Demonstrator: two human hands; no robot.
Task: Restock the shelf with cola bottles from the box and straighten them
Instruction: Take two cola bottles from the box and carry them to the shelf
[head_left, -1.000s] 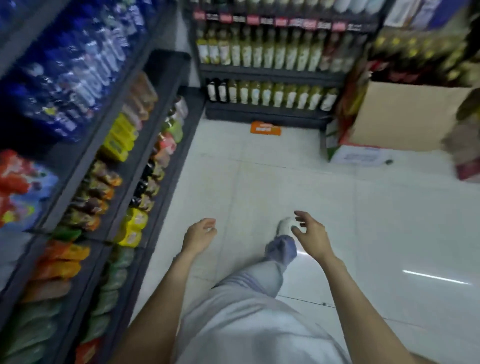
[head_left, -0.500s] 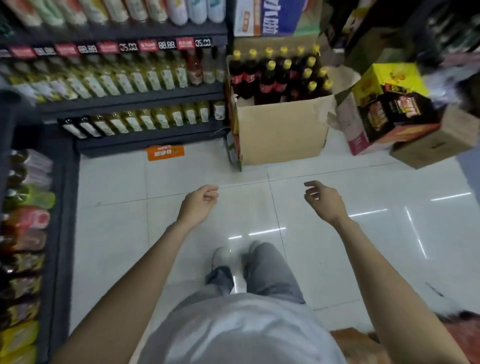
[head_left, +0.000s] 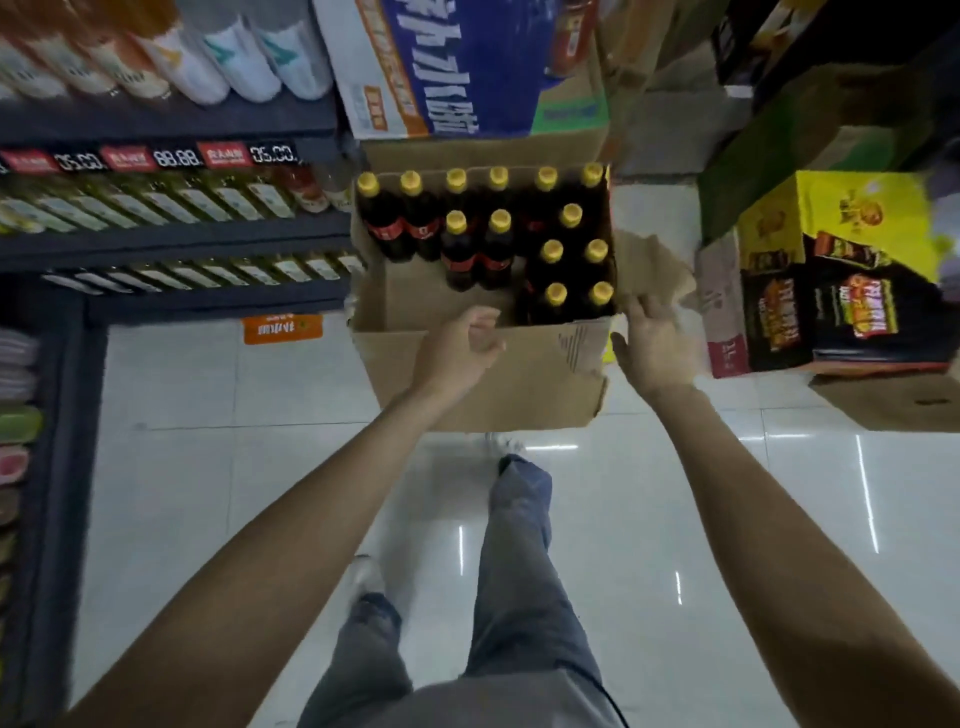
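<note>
An open cardboard box (head_left: 519, 379) stands on the white floor straight ahead. It holds several dark cola bottles (head_left: 478, 254) with yellow caps and red labels; its near left part shows bare cardboard. My left hand (head_left: 457, 348) hovers over the box's near edge with fingers loosely curled, holding nothing. My right hand (head_left: 657, 343) is at the box's right near corner, fingers spread and relaxed, just below a torn cardboard flap (head_left: 654, 270). Neither hand touches a bottle.
Dark shelves (head_left: 171, 239) with rows of bottles and price tags run along the left and back. A blue printed carton (head_left: 457, 67) sits behind the box. Yellow and black cartons (head_left: 841, 275) and a brown box (head_left: 893, 400) crowd the right. An orange sign (head_left: 283, 328) lies on the floor.
I have turned away from the left aisle shelves and walked up to the cola box. Both hands have risen and reached forward to its near edge.
</note>
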